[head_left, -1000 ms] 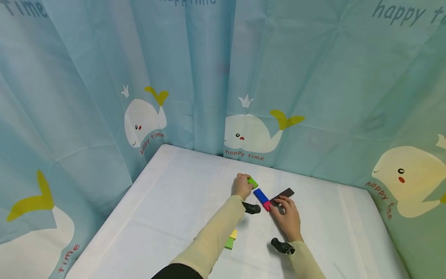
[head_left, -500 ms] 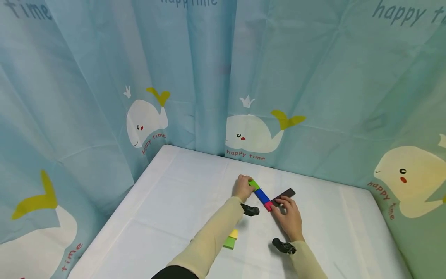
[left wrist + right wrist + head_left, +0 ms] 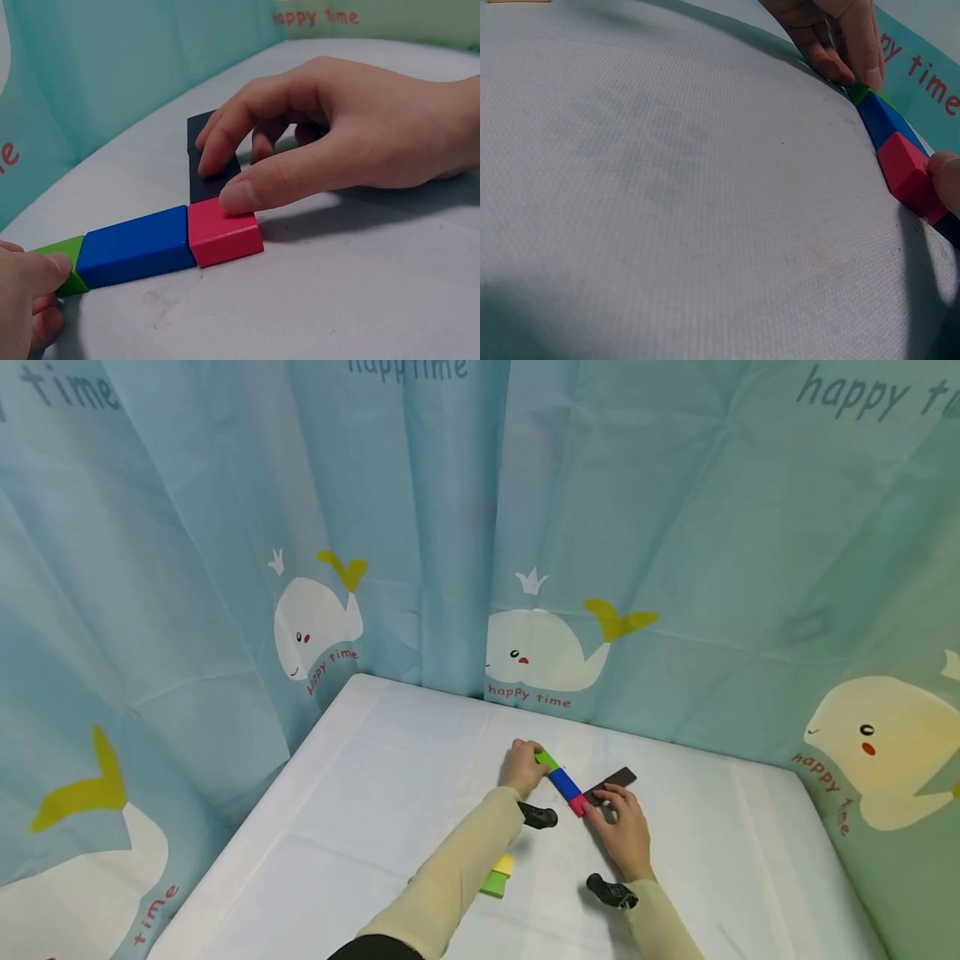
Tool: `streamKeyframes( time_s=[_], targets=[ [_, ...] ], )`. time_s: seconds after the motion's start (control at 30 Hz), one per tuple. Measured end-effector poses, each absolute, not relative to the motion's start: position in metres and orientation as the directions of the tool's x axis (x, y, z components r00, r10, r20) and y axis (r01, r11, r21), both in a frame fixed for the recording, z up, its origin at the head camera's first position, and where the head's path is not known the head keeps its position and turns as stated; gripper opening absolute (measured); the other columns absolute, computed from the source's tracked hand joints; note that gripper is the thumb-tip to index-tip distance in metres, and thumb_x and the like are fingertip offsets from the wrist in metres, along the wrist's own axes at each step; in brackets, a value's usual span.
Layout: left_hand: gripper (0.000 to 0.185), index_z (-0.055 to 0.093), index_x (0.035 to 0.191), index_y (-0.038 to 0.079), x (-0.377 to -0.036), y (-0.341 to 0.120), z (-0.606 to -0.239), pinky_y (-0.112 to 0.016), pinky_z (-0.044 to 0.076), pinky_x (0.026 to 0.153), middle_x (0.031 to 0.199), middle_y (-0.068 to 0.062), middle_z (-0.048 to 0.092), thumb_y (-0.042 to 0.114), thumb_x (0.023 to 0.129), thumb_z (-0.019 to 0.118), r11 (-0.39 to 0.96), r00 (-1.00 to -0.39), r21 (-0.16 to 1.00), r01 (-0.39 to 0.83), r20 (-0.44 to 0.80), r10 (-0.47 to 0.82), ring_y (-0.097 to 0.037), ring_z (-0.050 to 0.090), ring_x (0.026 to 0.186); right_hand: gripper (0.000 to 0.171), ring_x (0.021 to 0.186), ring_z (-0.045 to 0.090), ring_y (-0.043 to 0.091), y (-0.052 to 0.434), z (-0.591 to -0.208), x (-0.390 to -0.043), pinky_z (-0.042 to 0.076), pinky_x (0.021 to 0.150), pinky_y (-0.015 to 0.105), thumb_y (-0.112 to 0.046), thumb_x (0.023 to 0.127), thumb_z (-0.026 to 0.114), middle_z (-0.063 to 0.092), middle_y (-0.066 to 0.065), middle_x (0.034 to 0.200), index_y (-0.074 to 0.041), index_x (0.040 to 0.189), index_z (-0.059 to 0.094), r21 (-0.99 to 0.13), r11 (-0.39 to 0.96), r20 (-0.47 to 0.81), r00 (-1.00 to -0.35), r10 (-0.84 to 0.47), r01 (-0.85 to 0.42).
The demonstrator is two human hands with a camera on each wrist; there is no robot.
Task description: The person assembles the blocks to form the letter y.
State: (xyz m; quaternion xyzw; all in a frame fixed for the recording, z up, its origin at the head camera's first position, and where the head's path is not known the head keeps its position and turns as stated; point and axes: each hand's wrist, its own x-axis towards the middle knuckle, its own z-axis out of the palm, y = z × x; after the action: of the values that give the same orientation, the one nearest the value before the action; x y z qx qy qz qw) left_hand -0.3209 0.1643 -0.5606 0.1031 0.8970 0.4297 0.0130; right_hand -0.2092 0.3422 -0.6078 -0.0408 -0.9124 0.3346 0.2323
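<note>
In the head view my left hand (image 3: 522, 768) pinches a green block (image 3: 547, 760) between thumb and fingers. That block's end meets a blue block (image 3: 137, 246), which lies flat in line with a pink block (image 3: 225, 238). Dark blocks (image 3: 621, 775) run off at an angle from the pink one, away toward the back right. My right hand (image 3: 624, 831) rests its thumb on the pink block, with a bent index finger touching a dark block. Its other fingers are partly hidden behind the hand in the left wrist view.
A yellow block (image 3: 504, 863) and another green block (image 3: 492, 884) lie nearer on the white tabletop (image 3: 360, 793), beside the left forearm. Whale-print curtains (image 3: 420, 527) stand behind and along the table's edges. Black camera mounts (image 3: 538, 815) stick out at both wrists.
My left hand has brought the green block against the blue one, closing the small gap seen a second ago. My right hand has stayed in place.
</note>
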Motion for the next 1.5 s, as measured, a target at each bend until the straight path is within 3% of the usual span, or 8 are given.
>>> streamKeyframes(
  time_s=[1.5],
  targets=[
    [0.036, 0.068, 0.117, 0.007, -0.3217, 0.1635, -0.5655, -0.028, 0.049, 0.082, 0.111, -0.01, 0.055, 0.015, 0.084, 0.078, 0.631, -0.976, 0.751, 0.195, 0.082, 0.203, -0.02, 0.054, 0.098, 0.034, 0.099, 0.056, 0.03, 0.3411, -0.606, -0.2082, 0.041, 0.085, 0.047, -0.025, 0.084, 0.078, 0.054, 0.014, 0.13, -0.004, 0.109, 0.07, -0.631, 0.773, 0.375, -0.897, 0.234, -0.062]
  ],
)
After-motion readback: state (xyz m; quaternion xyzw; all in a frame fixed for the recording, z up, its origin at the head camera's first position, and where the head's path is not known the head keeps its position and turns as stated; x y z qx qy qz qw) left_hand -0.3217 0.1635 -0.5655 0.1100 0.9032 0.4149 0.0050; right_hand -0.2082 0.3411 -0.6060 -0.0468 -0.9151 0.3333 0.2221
